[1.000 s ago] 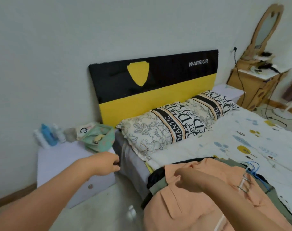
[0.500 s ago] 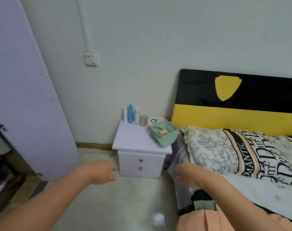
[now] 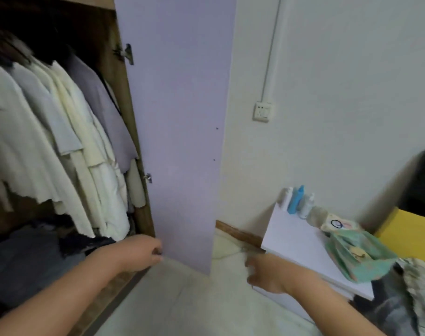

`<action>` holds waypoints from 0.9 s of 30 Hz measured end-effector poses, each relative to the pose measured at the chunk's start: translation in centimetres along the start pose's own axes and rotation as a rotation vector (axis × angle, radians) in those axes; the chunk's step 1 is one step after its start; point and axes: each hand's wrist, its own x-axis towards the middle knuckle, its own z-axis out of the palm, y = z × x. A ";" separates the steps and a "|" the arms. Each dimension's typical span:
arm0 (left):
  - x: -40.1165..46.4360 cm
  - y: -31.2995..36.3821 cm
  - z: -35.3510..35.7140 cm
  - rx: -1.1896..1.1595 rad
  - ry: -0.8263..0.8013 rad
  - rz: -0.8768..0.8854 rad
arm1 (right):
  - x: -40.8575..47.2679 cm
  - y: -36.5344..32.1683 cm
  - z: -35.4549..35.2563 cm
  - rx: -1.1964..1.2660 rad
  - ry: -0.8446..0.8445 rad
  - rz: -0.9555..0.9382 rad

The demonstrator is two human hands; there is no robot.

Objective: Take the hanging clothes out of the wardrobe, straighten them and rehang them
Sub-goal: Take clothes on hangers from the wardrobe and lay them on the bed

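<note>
Two empty hands now face the open wardrobe, where a second ago we were turned to the bed with its pile of peach and dark garments and half a second ago to the white bedside cabinet (image 3: 301, 248). We judge that one batch is laid out and we are going back for more hanging clothes.

Our left hand (image 3: 136, 253) reaches forward with its fingers (image 3: 157, 254) loosely curled and holding nothing; the tips sit just beside the lower edge of the pale lilac wardrobe door (image 3: 180, 132), which stands swung wide. Whether they touch it we cannot tell. Our right hand (image 3: 267, 272) is blurred, held low, its fingers (image 3: 251, 261) relaxed and pointing leftward, also empty.

Above and to the left of the left fingers hangs the row of cream and white hanging clothes (image 3: 68, 151), with a grey garment (image 3: 102, 110) nearest the door hinge; these remain on the rail, well apart from both hands. Right of the right fingers stand small blue and white bottles (image 3: 296, 200) and a green cloth pouch (image 3: 359, 253) on the cabinet.
</note>
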 end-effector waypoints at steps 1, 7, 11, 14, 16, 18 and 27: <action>-0.3 -1.8 -0.1 -0.026 -0.004 -0.036 | 1.2 -1.5 -0.3 -0.011 -0.026 -0.029; -1.8 -10.7 0.0 -0.207 0.010 -0.226 | 8.9 -8.9 -2.9 -0.090 -0.119 -0.197; -2.0 -15.1 -1.0 -0.345 0.092 -0.365 | 13.9 -13.5 -5.9 -0.182 -0.135 -0.304; -1.6 -17.9 -2.0 -0.399 0.173 -0.473 | 17.3 -16.7 -8.8 -0.249 -0.132 -0.383; -1.3 -19.6 -2.7 -0.439 0.241 -0.533 | 19.4 -19.0 -10.8 -0.264 -0.118 -0.451; -1.3 -21.2 -3.3 -0.483 0.310 -0.579 | 21.4 -21.3 -12.3 -0.258 -0.088 -0.526; -2.9 -29.1 -5.8 -0.571 0.473 -0.736 | 26.7 -34.1 -17.7 -0.162 0.171 -0.890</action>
